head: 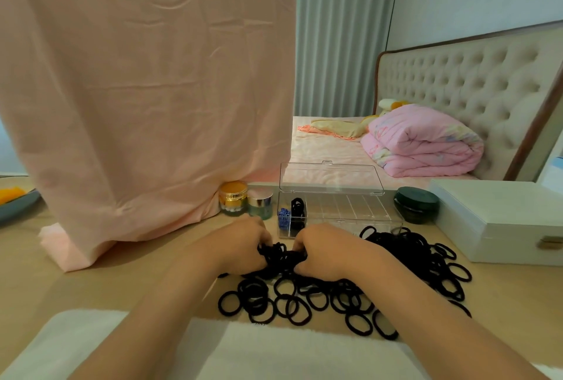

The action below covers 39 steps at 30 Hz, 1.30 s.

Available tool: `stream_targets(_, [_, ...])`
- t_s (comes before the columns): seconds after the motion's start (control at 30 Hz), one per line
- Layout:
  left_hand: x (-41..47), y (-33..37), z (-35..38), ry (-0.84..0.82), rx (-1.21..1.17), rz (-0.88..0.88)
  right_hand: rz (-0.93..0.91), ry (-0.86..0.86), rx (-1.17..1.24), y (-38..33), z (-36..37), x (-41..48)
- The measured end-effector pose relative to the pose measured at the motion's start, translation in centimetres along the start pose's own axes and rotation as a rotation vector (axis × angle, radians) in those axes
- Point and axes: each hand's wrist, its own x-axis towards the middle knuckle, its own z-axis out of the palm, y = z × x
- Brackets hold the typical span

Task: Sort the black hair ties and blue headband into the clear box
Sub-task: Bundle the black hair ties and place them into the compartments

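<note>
Head view: left hand and right hand clutching a bunch of hair ties.
Clear box: open, just beyond both, long side left-right.

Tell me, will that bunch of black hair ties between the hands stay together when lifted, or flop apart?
Probably floppy: the black hair ties sag in a tangle between the left hand and right hand. Likely light, being thin fabric loops. Some may drop off, as the loose ties lie separate.
</note>
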Motion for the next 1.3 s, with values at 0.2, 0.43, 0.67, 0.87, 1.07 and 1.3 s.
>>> stream_targets(0.2, [-0.7, 0.2, -1.0, 0.054, -0.305, -0.048, -0.004, 0.088, -0.051, 0.2, -0.5, -0.1])
stream_targets(0.43, [-0.5, -0.6, -1.2, 0.125, -0.509, -0.146, 0.018, 0.107, 0.425, 1.1, -4.5, -2.2])
stream_targets(0.67, [-0.6, 0.8, -1.1, -0.006, -0.901, -0.176, -0.002, 0.021, 1.145, 0.0, -3.4, -2.0])
stream_targets(0.87, [-0.8, 0.7, -1.1, -0.160, -1.347, -0.153, 0.149, 0.147, 1.036, 0.3, -2.1, -1.1])
stream_targets(1.07, [-0.7, 0.3, -0.7, -0.226, -1.361, -0.120, 0.180, 0.158, 0.971, 0.0, -1.5, -0.9])
stream_targets(1.3, [-0.2, 0.0, -0.1, -0.133, -1.155, -0.221, 0.135, 0.026, 0.993, 1.6, -2.3, -1.2])
